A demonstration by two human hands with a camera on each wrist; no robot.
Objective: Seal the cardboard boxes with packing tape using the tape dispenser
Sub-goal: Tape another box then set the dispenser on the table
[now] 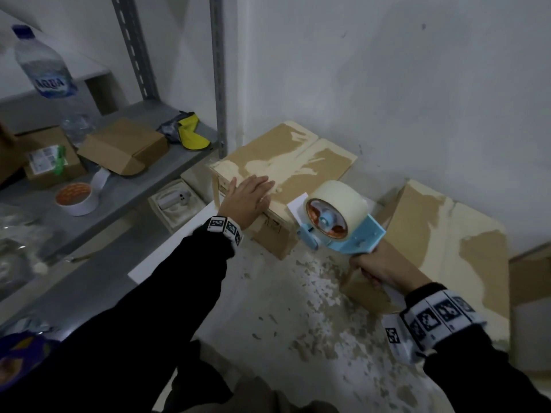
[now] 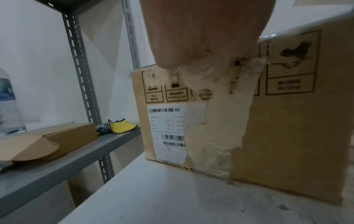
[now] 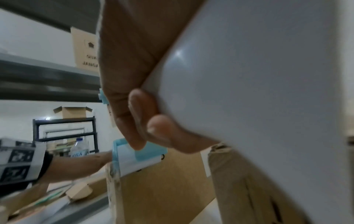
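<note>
Brown cardboard, scuffed pale where old tape has peeled away, fills the middle of the head view. A box [image 1: 277, 171] sits on the white tabletop [image 1: 268, 323], pushed close to the wall at 12 o'clock. The left hand [image 1: 249, 195] lies flat on the box's top near its front corner, fingers straight and gripping nothing, probably to pin the flaps and keep the box from sliding when tape is drawn across. At 3 o'clock from that hand, the right hand [image 1: 378, 269] is clenched round the handle of a blue dispenser [image 1: 340, 228], which carries a fat roll of clear tape [image 1: 337, 201]. The dispenser's nose sits at the box's near edge, where the flap seam ends, seemingly placed to start a strip there and run toward 12 o'clock; whether it touches the cardboard is unclear.

A second box [image 1: 453, 251] lies at 3 o'clock, just behind the right hand, crowding the elbow side. A grey shelf [image 1: 143, 186] at 9 o'clock holds a small carton [image 1: 125, 147], a tape roll [image 1: 77, 198] and a bottle [image 1: 44, 67]. The seam's path looks unobstructed up to the wall; open tabletop lies toward 6 o'clock.
</note>
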